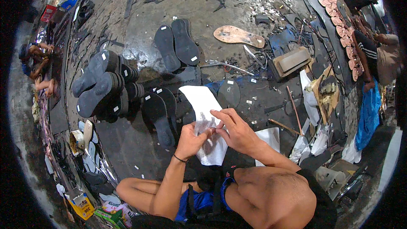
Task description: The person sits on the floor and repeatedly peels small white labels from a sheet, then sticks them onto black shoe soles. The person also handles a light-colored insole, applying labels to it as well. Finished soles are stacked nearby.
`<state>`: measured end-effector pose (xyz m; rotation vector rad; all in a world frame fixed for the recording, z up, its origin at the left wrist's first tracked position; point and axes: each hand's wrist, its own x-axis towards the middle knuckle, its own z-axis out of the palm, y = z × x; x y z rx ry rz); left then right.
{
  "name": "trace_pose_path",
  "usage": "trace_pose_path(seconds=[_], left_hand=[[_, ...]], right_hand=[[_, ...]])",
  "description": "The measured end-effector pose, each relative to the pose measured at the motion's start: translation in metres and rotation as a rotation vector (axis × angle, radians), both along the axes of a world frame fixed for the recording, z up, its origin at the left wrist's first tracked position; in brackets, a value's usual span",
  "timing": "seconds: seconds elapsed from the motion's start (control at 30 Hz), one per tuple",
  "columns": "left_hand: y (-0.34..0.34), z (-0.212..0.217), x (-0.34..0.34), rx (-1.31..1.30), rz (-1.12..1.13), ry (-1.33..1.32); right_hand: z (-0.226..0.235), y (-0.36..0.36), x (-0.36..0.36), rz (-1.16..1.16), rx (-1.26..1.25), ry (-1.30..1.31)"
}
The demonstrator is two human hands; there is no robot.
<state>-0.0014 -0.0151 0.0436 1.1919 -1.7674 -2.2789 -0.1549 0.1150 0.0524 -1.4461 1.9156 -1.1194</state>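
White sheet: long, curling strip (pixel 198 96) held in front of the lap, a greyish, print-dotted piece (pixel 204 132) against its middle.
Left hand: pinching the sheet (pixel 191 141) between thumb and fingers.
Right hand: fingertips meeting the left thumb at the sheet (pixel 237 131); whether they grip, I cannot tell.
Black soles: a labelled pair (pixel 157 116) just left of the sheet, a heap (pixel 95 89) farther left.
Tear risk: uneven pulling between the hands could crease or rip the sheet.
Dirt risk: a slip could drop it among floor scraps beyond.
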Motion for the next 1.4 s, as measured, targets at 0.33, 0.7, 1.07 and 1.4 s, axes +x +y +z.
trace_pose_path(seconds=[0.33, 0.7, 1.07, 1.4], left_hand=[[0.007, -0.011, -0.005, 0.099, 0.144, -0.039], [0.009, 0.005, -0.017, 0.070, 0.001, -0.087], [0.083, -0.062, -0.040, -0.058, -0.688, 0.103], [0.006, -0.090, -0.038, -1.030, -0.157, -0.184]], right_hand=[[-0.004, 0.006, 0.003, -0.079, 0.011, -0.075], [-0.011, 0.006, 0.001, 0.084, 0.000, -0.001], [-0.017, -0.009, -0.030, -0.597, -0.053, -0.985], [-0.124, -0.079, -0.022, -0.549, 0.009, -0.429]])
